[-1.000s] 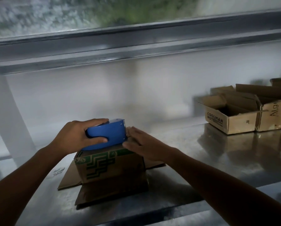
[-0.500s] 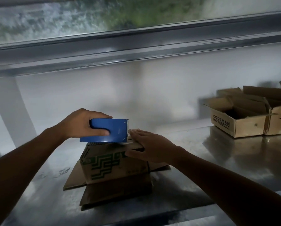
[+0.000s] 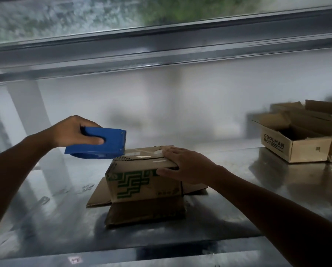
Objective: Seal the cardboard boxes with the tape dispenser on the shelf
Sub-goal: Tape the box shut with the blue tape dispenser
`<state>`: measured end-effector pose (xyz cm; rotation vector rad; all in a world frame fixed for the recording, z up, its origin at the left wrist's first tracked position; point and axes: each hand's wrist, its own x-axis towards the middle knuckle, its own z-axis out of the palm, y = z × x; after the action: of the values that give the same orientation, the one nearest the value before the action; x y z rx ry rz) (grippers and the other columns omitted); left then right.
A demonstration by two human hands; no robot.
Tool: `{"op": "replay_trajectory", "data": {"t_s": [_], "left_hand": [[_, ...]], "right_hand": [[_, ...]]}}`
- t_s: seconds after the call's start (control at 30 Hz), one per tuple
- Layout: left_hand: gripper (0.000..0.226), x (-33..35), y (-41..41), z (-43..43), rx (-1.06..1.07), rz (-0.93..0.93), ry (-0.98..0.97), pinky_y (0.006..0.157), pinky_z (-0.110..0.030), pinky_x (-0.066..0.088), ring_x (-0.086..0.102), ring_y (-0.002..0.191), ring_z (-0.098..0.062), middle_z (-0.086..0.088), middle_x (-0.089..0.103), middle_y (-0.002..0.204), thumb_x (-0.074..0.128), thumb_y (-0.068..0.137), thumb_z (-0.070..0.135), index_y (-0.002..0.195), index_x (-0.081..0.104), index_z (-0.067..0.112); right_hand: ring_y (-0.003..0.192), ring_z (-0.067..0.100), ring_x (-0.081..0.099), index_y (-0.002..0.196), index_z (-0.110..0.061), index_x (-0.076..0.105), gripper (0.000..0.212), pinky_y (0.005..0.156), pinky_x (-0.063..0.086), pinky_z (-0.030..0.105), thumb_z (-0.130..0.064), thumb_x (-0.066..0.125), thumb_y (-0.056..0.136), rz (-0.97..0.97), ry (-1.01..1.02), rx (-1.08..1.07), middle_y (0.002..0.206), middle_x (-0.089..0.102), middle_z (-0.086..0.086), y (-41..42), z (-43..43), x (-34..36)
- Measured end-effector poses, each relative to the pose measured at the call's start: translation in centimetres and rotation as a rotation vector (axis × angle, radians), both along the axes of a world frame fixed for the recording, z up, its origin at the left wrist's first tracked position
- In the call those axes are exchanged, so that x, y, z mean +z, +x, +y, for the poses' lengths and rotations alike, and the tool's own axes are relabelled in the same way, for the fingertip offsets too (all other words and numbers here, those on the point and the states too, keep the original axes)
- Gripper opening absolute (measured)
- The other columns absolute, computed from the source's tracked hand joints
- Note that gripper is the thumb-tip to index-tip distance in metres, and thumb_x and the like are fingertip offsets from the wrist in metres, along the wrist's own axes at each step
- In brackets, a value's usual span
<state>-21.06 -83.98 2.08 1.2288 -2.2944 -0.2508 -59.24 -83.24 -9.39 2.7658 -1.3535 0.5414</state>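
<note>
A small cardboard box with green print (image 3: 142, 182) stands on the steel shelf (image 3: 238, 205), its top flaps folded down and a strip of clear tape across them. My left hand (image 3: 72, 132) grips a blue tape dispenser (image 3: 101, 143) held just above and left of the box's top left edge, its serrated blade pointing at the box. My right hand (image 3: 188, 164) lies flat on the box's right top edge, with the thumb down the front face.
Flattened cardboard (image 3: 142, 211) lies under the box. Open cardboard boxes (image 3: 300, 135), one printed COOLMAN, stand at the far right against the back wall. An upper shelf rail (image 3: 161, 53) runs overhead. The shelf's front edge (image 3: 161, 255) is close.
My left hand has drawn the tape dispenser leftward off the box top and lifted it slightly. My right hand stays pressed on the box.
</note>
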Motion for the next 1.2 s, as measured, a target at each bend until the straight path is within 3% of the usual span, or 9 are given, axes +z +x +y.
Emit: {"op": "replay_trajectory", "data": {"t_s": [0.17,0.33,0.47,0.6,0.67,0.8,0.93,1.0,1.2], "left_hand": [[0.027,-1.2,1.2,1.2,0.05,0.076,0.053,0.071,-0.022,0.059,0.075,0.088,-0.014,0.008,0.079,0.1,0.082,0.077,0.041,0.103,0.078,0.041],[0.027,-2.6,1.7,1.6,0.057,0.139,0.098,0.073,-0.022,0.059,0.075,0.092,-0.016,0.005,0.078,0.105,0.08,0.082,0.034,0.109,0.078,0.037],[0.028,-3.0,2.5,1.5,0.041,0.166,0.126,0.076,-0.029,0.06,0.075,0.093,-0.019,0.002,0.078,0.106,0.079,0.085,0.036,0.112,0.077,0.035],[0.027,-3.0,3.2,1.2,0.008,0.179,0.144,0.072,-0.026,0.059,0.075,0.091,-0.02,0.001,0.078,0.105,0.078,0.086,0.036,0.113,0.077,0.033],[0.027,-3.1,3.1,0.9,-0.006,0.185,0.152,0.071,-0.025,0.059,0.075,0.091,-0.019,0.002,0.078,0.104,0.078,0.086,0.035,0.112,0.078,0.033],[0.028,-2.8,2.8,0.1,-0.017,0.178,0.147,0.072,-0.027,0.059,0.076,0.088,-0.018,0.004,0.079,0.101,0.077,0.084,0.04,0.111,0.078,0.034],[0.021,-2.6,3.1,-1.0,-0.032,0.126,0.139,0.072,-0.033,0.059,0.076,0.083,-0.017,0.003,0.079,0.095,0.075,0.084,0.045,0.104,0.079,0.037],[0.021,-2.4,2.8,-1.5,-0.03,0.1,0.11,0.075,-0.039,0.059,0.076,0.08,-0.016,0.004,0.079,0.091,0.072,0.085,0.049,0.1,0.079,0.037],[0.023,-1.6,2.3,-1.9,-0.052,0.013,0.132,0.072,-0.032,0.057,0.074,0.08,-0.014,0.005,0.078,0.09,0.068,0.083,0.054,0.096,0.078,0.038]], "right_hand": [[0.148,0.015,0.033,0.158,-0.028,0.027,0.101,0.114,0.039,0.041,-0.091,0.026,0.08,0.067,0.033,0.001,0.166,0.029,-0.006,-0.2,-0.1,0.8],[0.142,0.022,0.042,0.161,-0.039,0.001,0.094,0.11,0.038,0.04,-0.077,0.047,0.089,0.157,0.154,0.004,0.163,0.034,-0.004,0.8,-0.1,3.5],[0.154,0.018,0.019,0.162,-0.037,0.009,0.087,0.122,0.026,0.047,-0.078,0.04,0.091,0.245,0.163,0.022,0.17,0.013,-0.009,2.8,0.8,4.6],[0.154,0.017,0.019,0.161,-0.033,0.013,0.092,0.122,0.023,0.047,-0.085,0.029,0.088,0.17,0.057,0.022,0.17,0.013,-0.009,6.2,2.1,4.7],[0.153,0.02,0.024,0.162,-0.032,0.015,0.094,0.12,0.025,0.049,-0.087,0.025,0.086,0.156,0.105,-0.012,0.169,0.018,-0.008,8.2,2.2,4.7],[0.135,0.029,0.048,0.145,-0.024,0.044,0.081,0.1,0.043,0.047,-0.082,0.03,0.091,0.137,0.166,-0.048,0.15,0.05,0.004,10.6,2.0,3.7],[0.149,0.026,0.031,0.157,-0.026,0.03,0.097,0.116,0.031,0.054,-0.09,0.023,0.084,0.161,0.149,-0.098,0.165,0.029,0.001,10.6,2.2,2.2],[0.151,0.026,0.028,0.158,-0.03,0.025,0.1,0.116,0.03,0.056,-0.093,0.022,0.081,0.181,0.127,-0.133,0.167,0.024,-0.002,10.6,2.1,2.1],[0.151,0.027,0.028,0.161,-0.03,0.02,0.096,0.113,0.032,0.054,-0.089,0.028,0.086,0.21,0.116,-0.14,0.169,0.018,-0.003,10.5,2.2,2.0]]}}
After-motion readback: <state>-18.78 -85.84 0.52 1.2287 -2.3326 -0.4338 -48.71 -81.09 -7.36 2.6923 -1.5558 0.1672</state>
